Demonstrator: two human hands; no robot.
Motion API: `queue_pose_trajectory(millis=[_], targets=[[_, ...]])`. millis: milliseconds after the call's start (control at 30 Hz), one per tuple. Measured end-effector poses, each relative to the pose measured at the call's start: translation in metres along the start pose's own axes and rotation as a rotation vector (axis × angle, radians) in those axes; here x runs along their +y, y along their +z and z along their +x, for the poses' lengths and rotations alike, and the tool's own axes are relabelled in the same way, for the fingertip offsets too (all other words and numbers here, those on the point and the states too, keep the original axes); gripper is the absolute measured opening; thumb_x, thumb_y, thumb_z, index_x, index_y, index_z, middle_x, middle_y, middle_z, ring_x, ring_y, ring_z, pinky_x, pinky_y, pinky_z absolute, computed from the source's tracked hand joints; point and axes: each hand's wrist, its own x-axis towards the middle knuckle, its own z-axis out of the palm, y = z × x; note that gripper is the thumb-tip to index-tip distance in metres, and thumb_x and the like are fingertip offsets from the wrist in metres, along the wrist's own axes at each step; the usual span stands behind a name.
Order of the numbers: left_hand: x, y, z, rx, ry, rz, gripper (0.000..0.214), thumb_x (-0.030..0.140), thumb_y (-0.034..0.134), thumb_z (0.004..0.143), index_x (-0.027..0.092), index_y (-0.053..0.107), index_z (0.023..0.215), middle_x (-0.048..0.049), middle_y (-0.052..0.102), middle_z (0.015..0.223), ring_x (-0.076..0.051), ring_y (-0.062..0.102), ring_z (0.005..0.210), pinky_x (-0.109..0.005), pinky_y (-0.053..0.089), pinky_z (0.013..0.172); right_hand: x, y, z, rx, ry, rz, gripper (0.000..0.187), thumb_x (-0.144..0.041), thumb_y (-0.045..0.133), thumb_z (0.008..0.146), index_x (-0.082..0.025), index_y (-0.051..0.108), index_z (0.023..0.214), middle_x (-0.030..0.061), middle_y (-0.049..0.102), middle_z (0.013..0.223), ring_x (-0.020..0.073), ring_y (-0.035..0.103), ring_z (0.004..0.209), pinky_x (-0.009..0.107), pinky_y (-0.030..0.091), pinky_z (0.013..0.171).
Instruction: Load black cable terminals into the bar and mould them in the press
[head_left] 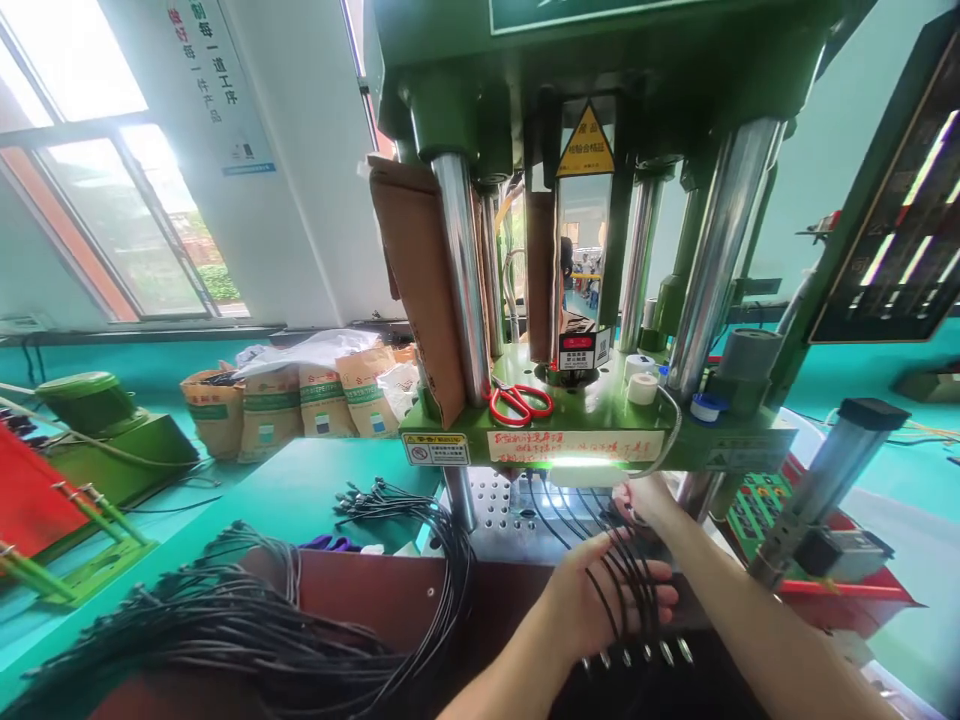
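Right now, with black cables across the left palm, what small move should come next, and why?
Perhaps the right hand should align the thin black cables beneath the green metal press: it is close by, while the left hand supports them.

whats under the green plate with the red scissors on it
A perforated metal plate, with black cables running over it to the left hand. The right hand hides part of that space, and what lies farther back is covered.
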Motion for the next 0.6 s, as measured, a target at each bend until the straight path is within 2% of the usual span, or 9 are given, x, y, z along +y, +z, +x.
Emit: queue_pose_trajectory(millis=[33, 100, 167, 233, 333, 467, 600], targets=[[-0.005, 0.005, -0.002, 0.005, -0.003, -0.024, 0.042, 0.041, 0.052, 0.076, 0.013, 0.052, 0.108, -0.0140, 0.065, 0.091, -0.026, 0.064, 0.081, -0.041, 0.042, 0.078, -0.001, 0.001, -0.005, -0.007, 0.027, 0.022, 0.029, -0.038, 0.045, 0.091, -0.013, 0.055, 0.081, -0.0051, 0.050, 0.060, 0.0035, 0.040, 0.040, 0.016, 0.035, 0.036], [-0.017, 0.014, -0.008, 0.070, 0.032, -0.065, 0.035, 0.039, 0.051, 0.078, 0.013, 0.054, 0.101, -0.0086, 0.064, 0.077, -0.021, 0.062, 0.068, -0.036, 0.043, 0.070, -0.005, -0.002, -0.019, -0.015, 0.052, 0.069, 0.032, -0.040, 0.043, 0.091, -0.013, 0.051, 0.075, -0.0079, 0.044, 0.051, 0.0024, 0.032, 0.032, 0.015, 0.025, 0.030], [-0.029, 0.021, -0.014, 0.138, 0.060, -0.109, 0.022, 0.032, 0.051, 0.080, 0.013, 0.055, 0.089, 0.0000, 0.053, 0.057, -0.012, 0.052, 0.049, -0.026, 0.039, 0.055, -0.011, -0.006, -0.036, -0.007, 0.042, 0.115, 0.028, -0.039, 0.045, 0.088, -0.015, 0.048, 0.073, -0.0085, 0.044, 0.046, 0.0030, 0.029, 0.030, 0.015, 0.019, 0.029], [-0.039, 0.024, -0.020, 0.170, 0.065, -0.142, 0.015, 0.028, 0.050, 0.081, 0.013, 0.053, 0.079, 0.0056, 0.038, 0.047, -0.006, 0.038, 0.039, -0.019, 0.029, 0.045, -0.016, -0.008, -0.050, 0.018, 0.033, 0.147, 0.022, -0.036, 0.048, 0.083, -0.017, 0.047, 0.073, -0.0083, 0.045, 0.043, 0.0035, 0.027, 0.028, 0.015, 0.015, 0.029], [-0.050, 0.026, -0.031, 0.189, 0.050, -0.162, 0.016, 0.026, 0.048, 0.084, 0.013, 0.051, 0.076, 0.0077, 0.030, 0.047, -0.002, 0.027, 0.036, -0.015, 0.018, 0.041, -0.019, -0.007, -0.065, 0.062, 0.055, 0.167, 0.018, -0.033, 0.051, 0.080, -0.016, 0.049, 0.074, -0.0087, 0.044, 0.040, 0.0032, 0.024, 0.027, 0.016, 0.013, 0.029], [-0.066, 0.026, -0.051, 0.208, 0.024, -0.124, 0.017, 0.024, 0.046, 0.084, 0.013, 0.050, 0.072, 0.0086, 0.027, 0.044, -0.001, 0.018, 0.034, -0.015, 0.010, 0.039, -0.014, -0.006, -0.076, 0.104, 0.108, 0.183, 0.019, -0.033, 0.051, 0.083, -0.015, 0.053, 0.076, -0.0105, 0.040, 0.041, 0.0030, 0.025, 0.027, 0.016, 0.016, 0.030], [-0.084, 0.023, -0.076, 0.068, -0.062, -0.016, 0.017, 0.030, 0.055, 0.079, 0.014, 0.053, 0.071, 0.0073, 0.031, 0.043, -0.002, 0.019, 0.032, -0.018, 0.008, 0.038, -0.009, -0.013, -0.084, 0.147, 0.131, 0.215, 0.026, -0.037, 0.048, 0.087, -0.015, 0.051, 0.074, -0.0104, 0.039, 0.044, 0.0029, 0.026, 0.029, 0.016, 0.021, 0.030]])
